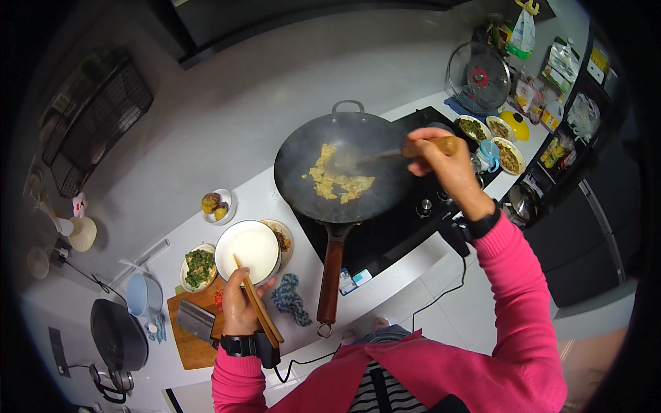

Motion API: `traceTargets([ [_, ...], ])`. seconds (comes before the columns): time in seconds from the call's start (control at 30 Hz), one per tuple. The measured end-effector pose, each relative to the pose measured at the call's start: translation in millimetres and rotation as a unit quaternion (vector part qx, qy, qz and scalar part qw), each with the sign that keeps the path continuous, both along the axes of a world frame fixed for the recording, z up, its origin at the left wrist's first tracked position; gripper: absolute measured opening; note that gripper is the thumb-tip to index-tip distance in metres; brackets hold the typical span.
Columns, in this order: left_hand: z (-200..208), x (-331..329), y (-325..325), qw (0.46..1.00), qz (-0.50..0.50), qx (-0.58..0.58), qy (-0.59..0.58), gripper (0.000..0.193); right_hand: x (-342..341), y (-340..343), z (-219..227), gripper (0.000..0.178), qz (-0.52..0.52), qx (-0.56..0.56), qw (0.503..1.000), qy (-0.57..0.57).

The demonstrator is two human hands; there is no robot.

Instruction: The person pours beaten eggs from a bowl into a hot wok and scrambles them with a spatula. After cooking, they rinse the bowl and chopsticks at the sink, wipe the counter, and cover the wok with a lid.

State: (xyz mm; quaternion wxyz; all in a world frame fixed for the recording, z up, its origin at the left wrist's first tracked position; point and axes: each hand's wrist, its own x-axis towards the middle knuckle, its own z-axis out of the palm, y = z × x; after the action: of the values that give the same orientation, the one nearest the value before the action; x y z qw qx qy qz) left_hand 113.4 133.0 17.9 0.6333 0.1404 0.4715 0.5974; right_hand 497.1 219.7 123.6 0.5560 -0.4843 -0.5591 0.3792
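Note:
A dark wok (292, 148) with a long wooden handle sits on the black stove, and yellow pieces that look like scrambled egg (352, 186) lie inside it. My right hand (444, 165) is closed round the wooden handle of a spatula (382, 157); its blade reaches into the wok near the egg, blurred by haze. To the left of the wok, my left hand (239, 306) grips a white bowl (244, 246) by its near side, together with a pair of wooden chopsticks (260, 306). The chopsticks' tips rest over the bowl's rim. Some fingers are hidden under the bowl.
A cutting board (189, 347) carries a cleaver (195, 319). Beside it are a plate of chopped greens (200, 268), a small bowl (228, 199) and a blue patterned cloth (292, 299). Several filled dishes and a glass lid (475, 76) stand right of the stove.

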Motion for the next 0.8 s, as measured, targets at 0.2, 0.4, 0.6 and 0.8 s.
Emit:
traceTargets([
  [0.2,6,1,7,0.999,-0.04,0.013,0.002,0.045,-8,23,5,0.019,0.043,-0.032,0.998,-0.032],
  [0.4,13,4,10,0.998,-0.058,0.014,-0.002,0.044,-14,28,1,0.022,0.05,0.002,0.999,0.007],
  [0.6,20,7,15,0.998,-0.059,0.019,0.012,0.045,-10,32,0,0.023,0.041,-0.037,0.998,0.027],
  [0.8,29,11,25,0.995,-0.091,0.036,0.002,0.045,-11,11,18,0.019,0.092,-0.036,0.995,-0.024],
])
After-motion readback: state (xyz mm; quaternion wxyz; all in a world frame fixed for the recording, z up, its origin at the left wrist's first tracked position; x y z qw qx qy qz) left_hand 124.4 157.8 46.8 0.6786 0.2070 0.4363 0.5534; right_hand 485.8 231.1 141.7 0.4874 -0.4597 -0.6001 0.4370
